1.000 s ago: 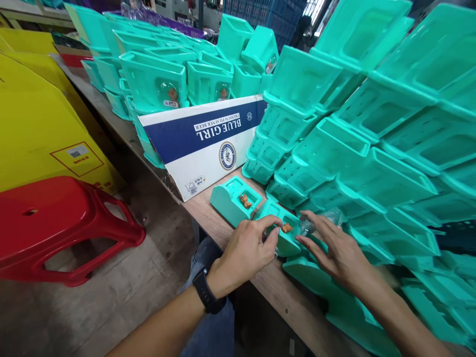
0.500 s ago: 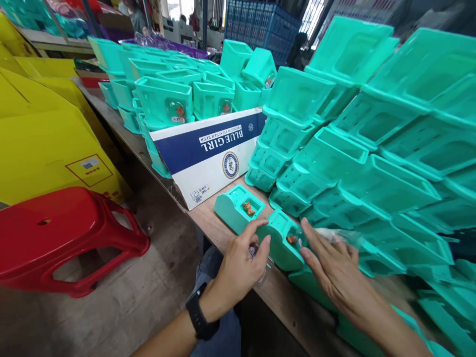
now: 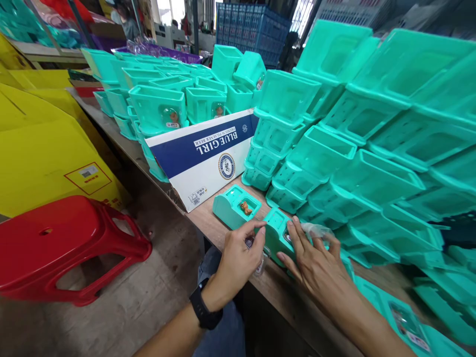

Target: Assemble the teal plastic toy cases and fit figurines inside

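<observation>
A small teal plastic piece (image 3: 274, 233) lies on the wooden table (image 3: 208, 220) right in front of me. My right hand (image 3: 314, 263) lies over its top with fingers curled on it, a clear plastic bit (image 3: 316, 229) under the fingers. My left hand (image 3: 238, 258), a black watch on its wrist, pinches a small clear plastic part (image 3: 256, 258) against the piece's near side. A second teal piece (image 3: 232, 206) with a small brown bear figure (image 3: 244, 207) in its recess lies just beyond.
Tall stacks of teal baskets (image 3: 357, 148) crowd the right and back of the table. A tipped blue and white Blue Girl carton (image 3: 201, 153) stands behind the pieces. A red plastic stool (image 3: 63, 243) and yellow cartons (image 3: 40, 144) are on the floor at left.
My right hand has come down onto the top of the near teal piece, covering its recess. My left hand stays at its side with the clear part.
</observation>
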Demonstrator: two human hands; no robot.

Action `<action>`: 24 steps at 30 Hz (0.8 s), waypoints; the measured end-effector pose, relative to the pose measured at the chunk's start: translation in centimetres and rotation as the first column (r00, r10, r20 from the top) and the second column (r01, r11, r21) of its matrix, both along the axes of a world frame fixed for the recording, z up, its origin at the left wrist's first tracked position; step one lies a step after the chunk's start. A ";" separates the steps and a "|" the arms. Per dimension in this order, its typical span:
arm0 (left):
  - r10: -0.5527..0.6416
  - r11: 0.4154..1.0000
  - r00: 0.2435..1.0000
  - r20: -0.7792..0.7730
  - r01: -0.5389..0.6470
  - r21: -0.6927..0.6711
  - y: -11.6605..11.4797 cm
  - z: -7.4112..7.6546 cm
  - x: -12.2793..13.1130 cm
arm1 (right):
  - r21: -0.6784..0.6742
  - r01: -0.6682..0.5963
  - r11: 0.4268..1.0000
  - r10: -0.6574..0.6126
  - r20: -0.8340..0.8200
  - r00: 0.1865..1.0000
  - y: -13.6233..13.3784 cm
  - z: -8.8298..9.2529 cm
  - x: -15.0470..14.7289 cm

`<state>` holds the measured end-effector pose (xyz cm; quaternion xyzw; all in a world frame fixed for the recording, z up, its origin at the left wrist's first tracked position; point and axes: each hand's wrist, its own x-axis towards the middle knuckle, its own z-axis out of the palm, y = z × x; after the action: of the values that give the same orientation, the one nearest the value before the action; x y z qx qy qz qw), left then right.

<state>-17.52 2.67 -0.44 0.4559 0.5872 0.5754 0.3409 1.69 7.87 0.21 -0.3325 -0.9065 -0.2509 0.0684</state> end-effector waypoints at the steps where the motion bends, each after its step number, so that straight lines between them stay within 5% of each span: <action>1: 0.001 1.000 1.000 -0.011 -0.001 0.007 0.1 0.1 -0.1 | 0.007 -0.004 1.000 0.004 0.009 1.000 -0.1 -0.1 -0.1; 10: 0.009 1.000 0.962 -0.273 -0.003 0.022 0.5 0.7 -0.4 | 0.068 -0.016 0.998 0.006 0.142 0.990 0.4 0.5 -1.0; 24: -0.016 1.000 0.926 -0.377 0.006 -0.028 0.2 1.1 0.0 | -0.057 0.044 0.997 -0.044 -0.004 0.999 -0.8 -0.5 -1.4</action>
<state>-17.52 2.91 0.64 0.5567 0.6469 0.4672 0.2308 0.27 7.06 -0.28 -0.3550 -0.9055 -0.2256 0.0557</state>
